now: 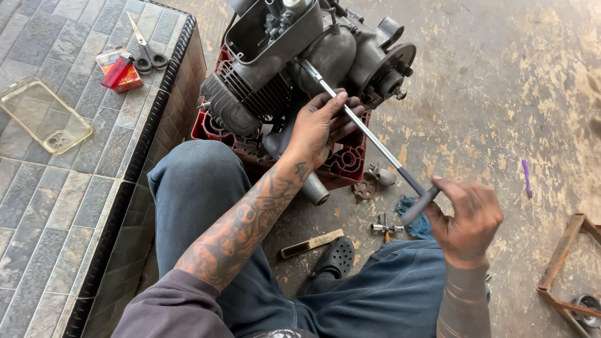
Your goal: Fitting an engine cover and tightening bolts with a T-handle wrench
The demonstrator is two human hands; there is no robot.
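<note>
A grey engine [294,56] with cooling fins rests on a red plastic crate [341,166] on the concrete floor. A long T-handle socket wrench [369,138] runs from the engine's upper middle down to the right. My left hand [322,122] wraps loosely round the wrench's steel shaft close to the engine. My right hand [466,219] grips the wrench's dark cross handle at the lower end. My knees in blue jeans frame the lower part of the view.
A tiled ledge [69,188] at left carries scissors [147,53], a red lighter on a small packet [119,70] and a clear phone case [44,116]. Small metal parts [375,178], a blue rag [410,216] and a flat file [311,243] lie on the floor. A rusty frame [563,256] is at right.
</note>
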